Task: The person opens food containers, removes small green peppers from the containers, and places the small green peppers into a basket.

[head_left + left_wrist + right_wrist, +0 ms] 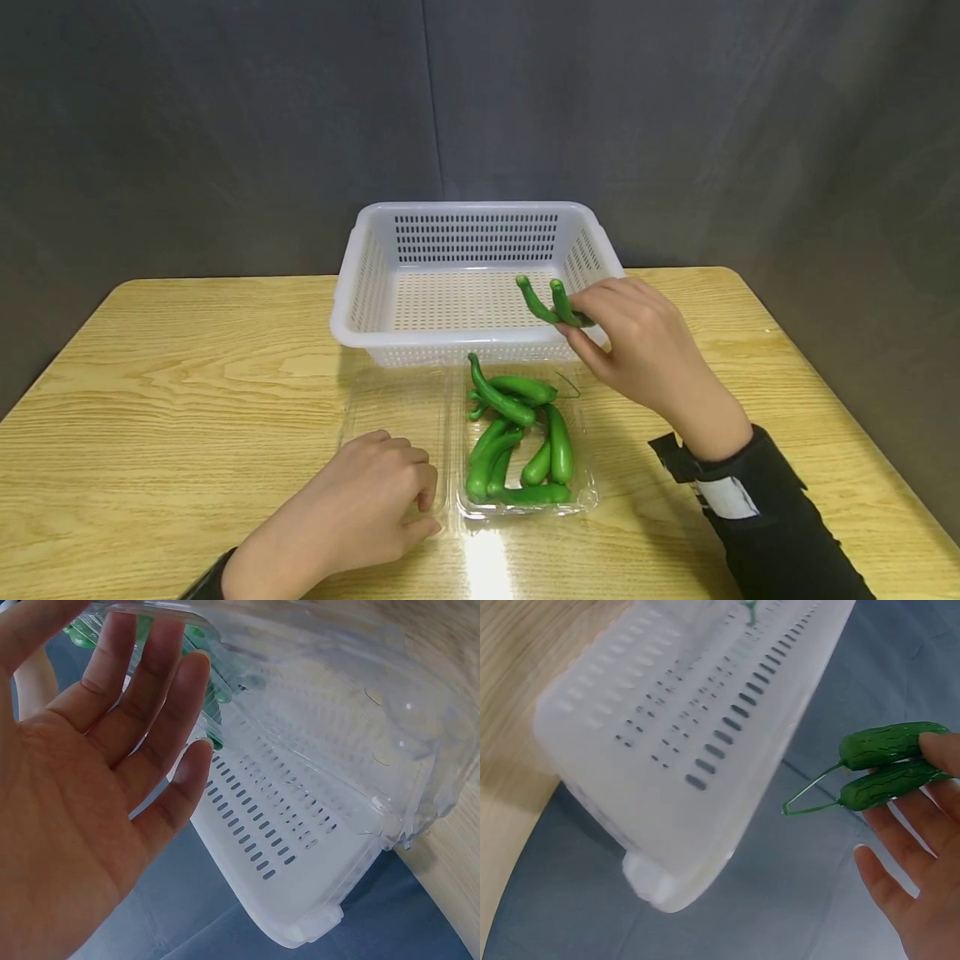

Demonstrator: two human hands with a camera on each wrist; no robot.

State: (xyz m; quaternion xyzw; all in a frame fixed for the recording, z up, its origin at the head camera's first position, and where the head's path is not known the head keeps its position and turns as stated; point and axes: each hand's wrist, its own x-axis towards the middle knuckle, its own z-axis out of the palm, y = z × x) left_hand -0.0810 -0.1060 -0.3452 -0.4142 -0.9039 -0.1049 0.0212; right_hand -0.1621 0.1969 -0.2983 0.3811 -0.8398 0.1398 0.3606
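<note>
My right hand (637, 333) pinches two green chili peppers (889, 765) between thumb and fingers, above the front right rim of a white slotted plastic basket (472, 337). Their thin stems show in the right wrist view. Several more green peppers (561, 450) lie in one half of a clear plastic clamshell box (588, 500) in front of the basket. My left hand (367, 496) is over the box's other clear half, near the fold. In the left wrist view its fingers (176, 712) are loosely bent with nothing gripped; whether they touch the plastic, I cannot tell.
Beneath everything is a wood-grain table (187, 375). A dark grey cloth (262, 125) hangs behind its far edge. The basket stands near that edge, directly behind the clear box. A thin dark strand (570, 385) lies at the box's back right.
</note>
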